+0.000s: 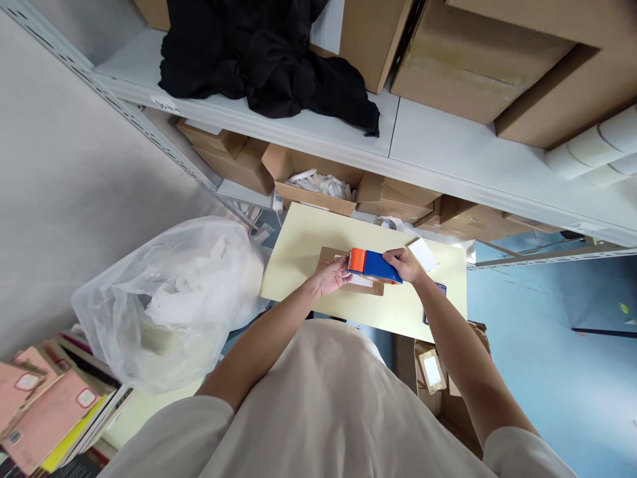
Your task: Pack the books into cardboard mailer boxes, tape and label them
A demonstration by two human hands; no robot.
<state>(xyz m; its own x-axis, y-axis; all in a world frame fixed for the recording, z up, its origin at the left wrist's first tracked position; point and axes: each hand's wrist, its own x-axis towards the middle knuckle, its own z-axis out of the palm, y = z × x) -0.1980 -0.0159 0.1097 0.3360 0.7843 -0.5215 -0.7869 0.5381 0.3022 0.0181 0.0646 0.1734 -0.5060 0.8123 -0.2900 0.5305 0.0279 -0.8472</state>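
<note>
In my right hand is a blue and orange tape dispenser, gripped by its blue end and held above the table. The fingers of my left hand close on the orange, toothed end; whether they pinch a tape end there is too small to see. Beneath the dispenser lies a flat brown cardboard package with a white paper or label on it, partly covered by the dispenser and my left hand. A small white box sits just beyond my right hand.
A phone lies partly behind my right forearm. A tape roll is by the far table edge. Shelves with cardboard boxes rise ahead. A big plastic bag stands left, and an open carton is low at right.
</note>
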